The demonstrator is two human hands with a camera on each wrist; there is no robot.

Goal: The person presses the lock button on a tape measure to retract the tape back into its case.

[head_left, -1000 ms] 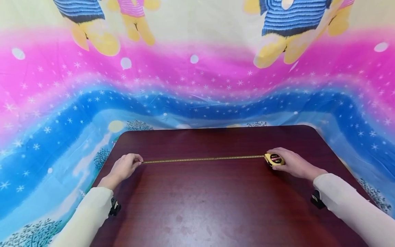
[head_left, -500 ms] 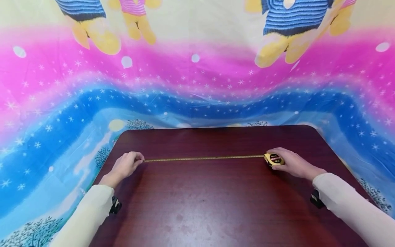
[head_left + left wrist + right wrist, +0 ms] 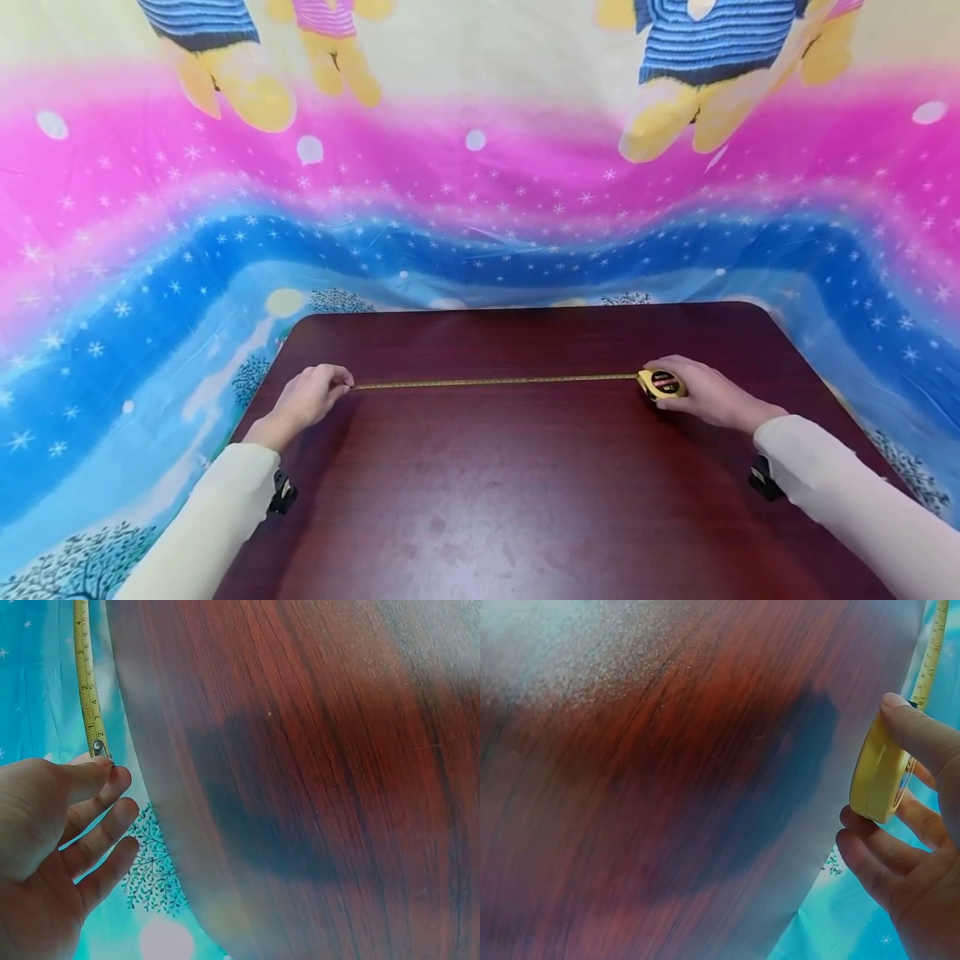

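A yellow tape measure case (image 3: 663,385) with a dark round label is gripped in my right hand (image 3: 708,393). Its blade (image 3: 495,382) runs nearly level across to my left hand (image 3: 303,402), which pinches the end. In the left wrist view the thumb and forefinger of the left hand (image 3: 67,817) hold the metal hook (image 3: 98,747), the other fingers loosely spread. The right wrist view has the right hand (image 3: 919,795) with its thumb over the top of the yellow case (image 3: 877,776) and fingers beneath it, the blade (image 3: 932,656) leaving near the thumb.
A dark red-brown wooden table (image 3: 480,475) with rounded far corners lies under both hands. Behind and beside it hangs a patterned cloth (image 3: 480,183) in pink, blue and cream. Black wrist devices sit at the left sleeve (image 3: 217,500) and the right sleeve (image 3: 840,475).
My left hand has moved slightly right and up in the head view. My right hand and the case have shifted slightly left, so the stretch of blade between them is a little shorter.
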